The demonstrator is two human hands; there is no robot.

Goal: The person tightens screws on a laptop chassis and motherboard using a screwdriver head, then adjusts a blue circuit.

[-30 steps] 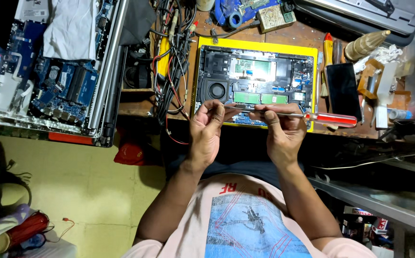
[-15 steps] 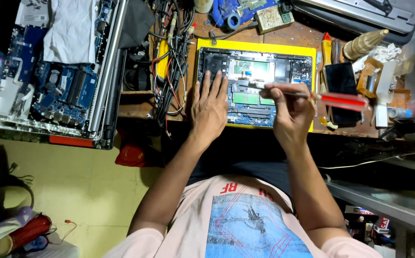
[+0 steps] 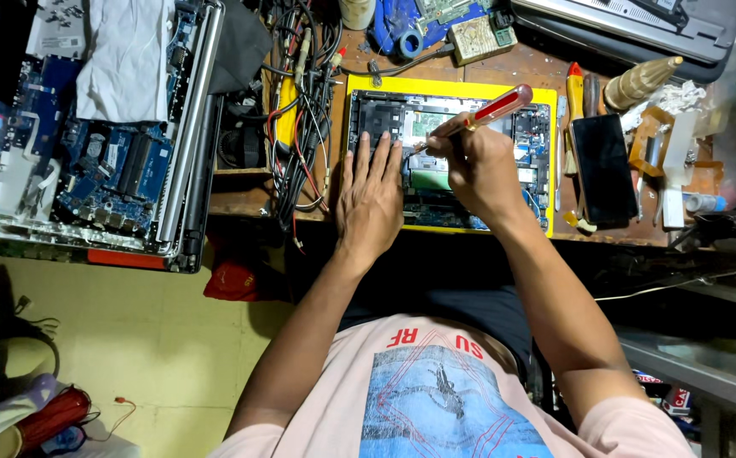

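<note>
The opened laptop (image 3: 448,157) is lying on a yellow mat (image 3: 546,161) at upper centre. My right hand (image 3: 478,170) is gripping a red-handled screwdriver (image 3: 478,114), tip down inside it. My left hand (image 3: 370,199) is resting flat, fingers spread, holding nothing. A dark phone (image 3: 604,170) is lying right.

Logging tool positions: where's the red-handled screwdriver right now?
Head view, right of centre: the red-handled screwdriver is in the right hand, tip down into the opened laptop, beside the flat left hand.
</note>
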